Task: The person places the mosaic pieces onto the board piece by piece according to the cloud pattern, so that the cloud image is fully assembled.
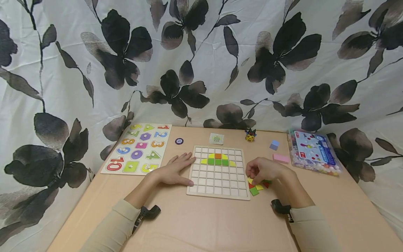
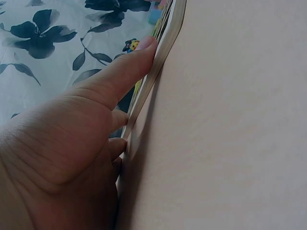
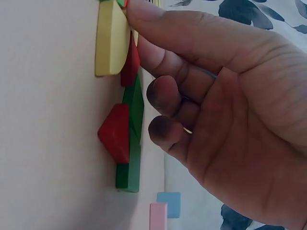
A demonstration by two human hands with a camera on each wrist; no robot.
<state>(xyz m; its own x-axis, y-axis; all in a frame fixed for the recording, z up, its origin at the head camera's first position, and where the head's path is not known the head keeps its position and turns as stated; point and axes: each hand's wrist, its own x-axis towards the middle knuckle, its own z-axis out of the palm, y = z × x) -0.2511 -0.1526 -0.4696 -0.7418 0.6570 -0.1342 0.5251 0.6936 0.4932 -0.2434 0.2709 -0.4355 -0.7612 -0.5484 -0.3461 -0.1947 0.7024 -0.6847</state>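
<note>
A wooden grid board lies mid-table, with yellow, orange and green tiles filling a few of its upper cells. My left hand lies flat on the table, its straight fingers against the board's left edge. My right hand curls over a small pile of loose tiles just right of the board. In the right wrist view its thumb tip presses the edge of a yellow tile. A red tile and a green tile lie beside it.
A number puzzle board lies at the left. At the right edge sits a bag of small pieces, with a pink block and a blue block beside it. A small toy figure, a card and a purple disc stand behind the board. Flowered cloth hangs around the table.
</note>
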